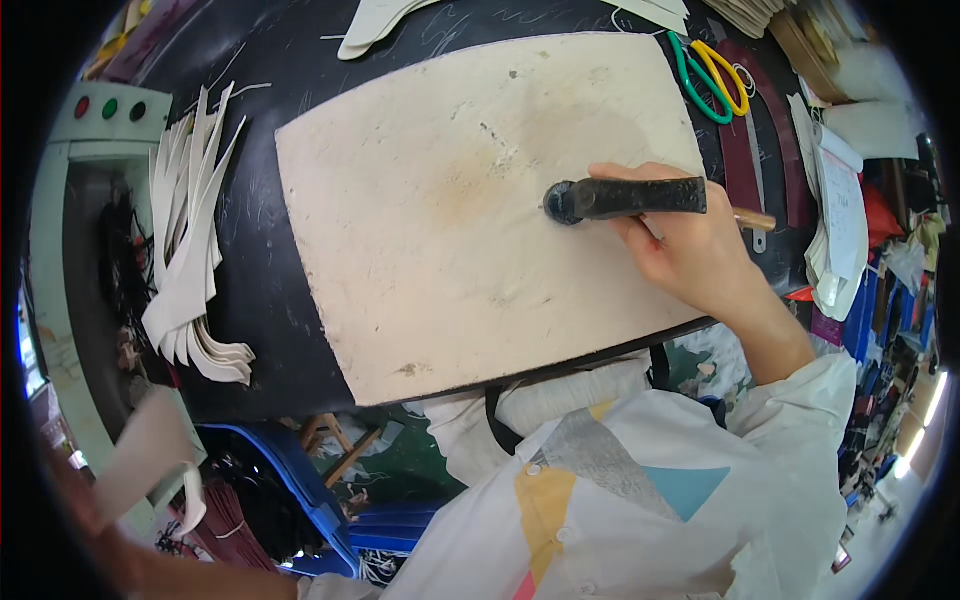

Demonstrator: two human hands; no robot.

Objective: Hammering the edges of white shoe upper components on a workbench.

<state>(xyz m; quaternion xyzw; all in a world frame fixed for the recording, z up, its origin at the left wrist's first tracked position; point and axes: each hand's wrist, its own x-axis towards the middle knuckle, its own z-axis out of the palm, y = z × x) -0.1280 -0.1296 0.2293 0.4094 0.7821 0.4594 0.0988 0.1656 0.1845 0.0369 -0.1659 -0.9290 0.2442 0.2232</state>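
Note:
My right hand (pixel 690 245) is closed round the wooden handle of a hammer (pixel 640 197). Its black head is held over the large cream-coloured board (pixel 450 290), with the round face pointing left; whether it touches the surface I cannot tell. At the lower left, off the table, my left hand (pixel 88 510) is smeared by motion. It grips a white curved cut piece (pixel 150 455), also blurred. Similar white cut pieces (pixel 185 260) lie fanned in a pile on the table's left side.
Scissors (pixel 715 80) with green and yellow handles lie at the board's far right corner, near a metal ruler (pixel 757 190) and dark red strips (pixel 740 165). A control box (pixel 110 110) with buttons stands left. Below it is a blue crate (pixel 290 480).

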